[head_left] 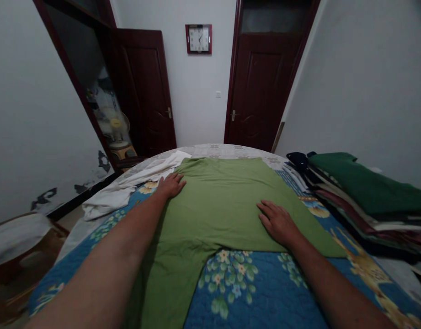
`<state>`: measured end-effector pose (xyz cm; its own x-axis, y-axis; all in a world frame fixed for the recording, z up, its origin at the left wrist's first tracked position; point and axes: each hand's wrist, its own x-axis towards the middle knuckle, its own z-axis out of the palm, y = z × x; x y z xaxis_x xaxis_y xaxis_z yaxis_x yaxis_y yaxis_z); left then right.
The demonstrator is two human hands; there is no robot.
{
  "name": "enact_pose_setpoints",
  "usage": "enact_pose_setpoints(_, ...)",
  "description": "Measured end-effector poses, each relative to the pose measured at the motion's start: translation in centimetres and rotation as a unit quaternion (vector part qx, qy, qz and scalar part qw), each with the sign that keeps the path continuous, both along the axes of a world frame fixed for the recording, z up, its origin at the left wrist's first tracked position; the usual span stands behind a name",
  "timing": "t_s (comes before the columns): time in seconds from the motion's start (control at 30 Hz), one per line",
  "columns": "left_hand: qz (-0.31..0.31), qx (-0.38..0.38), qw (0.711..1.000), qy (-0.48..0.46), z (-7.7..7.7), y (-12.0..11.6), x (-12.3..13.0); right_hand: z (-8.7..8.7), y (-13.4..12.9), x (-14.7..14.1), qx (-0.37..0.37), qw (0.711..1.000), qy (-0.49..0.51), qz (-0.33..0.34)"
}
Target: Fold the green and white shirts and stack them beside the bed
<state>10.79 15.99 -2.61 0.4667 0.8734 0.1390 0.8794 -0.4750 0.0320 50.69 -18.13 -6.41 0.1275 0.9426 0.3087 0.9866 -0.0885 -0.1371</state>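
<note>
A light green garment lies spread over a blue floral quilted cloth, with shallow wrinkles across it and one part reaching toward the near edge. My left hand rests on the garment's far left edge, fingers spread and pointing away from me. Palm down on its right half lies my right hand, its fingers apart. Neither hand holds anything. A white cloth lies crumpled just left of my left hand.
On the right of the table is a stack of folded clothes with a dark green one on top. A stool with a white cover stands at the lower left. Beyond the table are two dark red doors and a wall clock.
</note>
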Motion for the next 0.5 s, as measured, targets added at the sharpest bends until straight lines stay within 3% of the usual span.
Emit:
enact_pose_setpoints(0.23, 0.02, 0.028, 0.999, -0.016, 0.2, -0.6, -2.4, 0.6, 0.0, -0.2, -0.021, 1.0, 0.013, -0.005)
enact_pose_setpoints(0.5, -0.012, 0.061, 0.998, 0.009, -0.4, -4.4, -5.7, 0.9, 0.1, -0.3, -0.034, 0.999, 0.019, -0.01)
